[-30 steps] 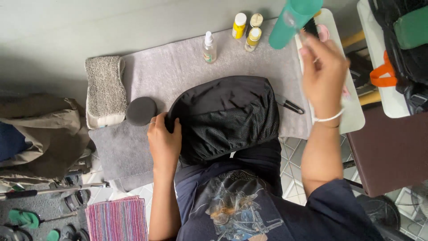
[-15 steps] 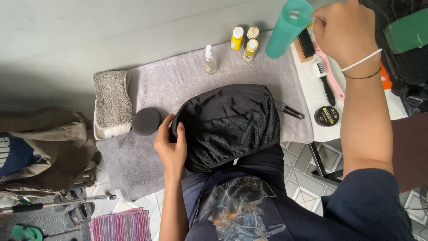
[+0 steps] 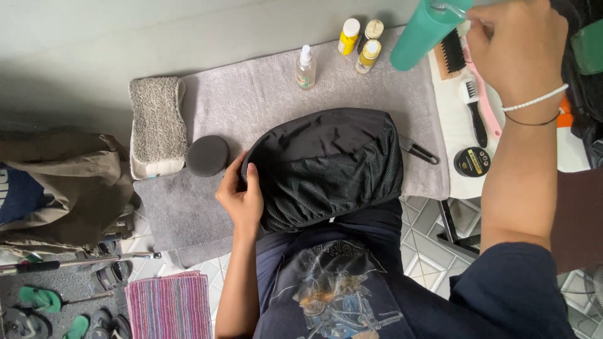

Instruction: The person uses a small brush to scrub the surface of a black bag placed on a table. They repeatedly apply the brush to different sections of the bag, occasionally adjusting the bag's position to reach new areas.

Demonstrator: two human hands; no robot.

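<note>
Right hand (image 3: 518,47) has swung teal bottle (image 3: 424,34) from the brush side back over grey towel (image 3: 251,100), fingers wrapped round its top. Left hand (image 3: 242,194) unchanged, fingers curled on black bag (image 3: 326,163) edge, pinning it.

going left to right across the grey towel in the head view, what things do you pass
Folded textured cloth → round dark sponge pad → left hand → clear spray bottle → yellow-capped bottles → teal bottle → right hand.
</note>
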